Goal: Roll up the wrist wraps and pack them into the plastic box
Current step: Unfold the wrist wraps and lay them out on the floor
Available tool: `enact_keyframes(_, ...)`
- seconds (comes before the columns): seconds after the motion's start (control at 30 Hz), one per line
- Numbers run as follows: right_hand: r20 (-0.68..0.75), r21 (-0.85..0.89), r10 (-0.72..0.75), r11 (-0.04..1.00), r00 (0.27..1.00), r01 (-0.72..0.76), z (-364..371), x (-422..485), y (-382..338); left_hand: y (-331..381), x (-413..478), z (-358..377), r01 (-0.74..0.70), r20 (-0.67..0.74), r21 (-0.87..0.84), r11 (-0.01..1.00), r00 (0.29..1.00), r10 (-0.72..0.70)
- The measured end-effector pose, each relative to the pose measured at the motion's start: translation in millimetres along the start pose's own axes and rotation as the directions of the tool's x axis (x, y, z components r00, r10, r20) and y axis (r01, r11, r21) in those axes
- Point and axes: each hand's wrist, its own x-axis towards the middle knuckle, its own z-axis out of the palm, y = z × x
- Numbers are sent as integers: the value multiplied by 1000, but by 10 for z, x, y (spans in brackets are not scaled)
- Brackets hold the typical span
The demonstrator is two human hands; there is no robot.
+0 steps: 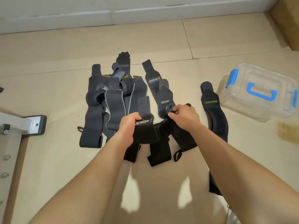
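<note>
Several black and dark grey wrist wraps lie spread on the tiled floor. My left hand [129, 125] grips the labelled end of a black wrap [145, 135] that droops between both hands. My right hand [184, 116] pinches another part of the black fabric near a grey wrap [165, 101]. A pile of wraps [111, 101] lies to the left. One long curved wrap [213, 113] lies to the right, beside the clear plastic box [258, 91] with blue latches and handle, whose lid is on.
A metal frame with a black foot [34, 125] stands at the left edge. A white skirting [113, 15] runs along the far wall. A cardboard box [288, 21] sits at the top right corner. Bare floor tiles lie beyond the wraps.
</note>
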Motion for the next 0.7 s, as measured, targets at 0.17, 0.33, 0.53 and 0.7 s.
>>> enact_keyframes(0.17,51,-367,78,929,996,-54,100,33,-45,28,41,-175,-33,-89,-40,999,996,29)
enact_keyframes(0.33,-89,-347,105,929,991,-129,240,-32,124,11,126,-245,-66,-56,-51,997,996,63)
enact_keyframes(0.53,-99,-333,139,928,985,-165,210,-78,183,30,119,-259,30,-64,-49,998,997,-33)
enact_keyframes(0.7,-342,-310,-2,944,940,-111,206,-220,60,-40,153,-265,-69,31,-112,991,997,73)
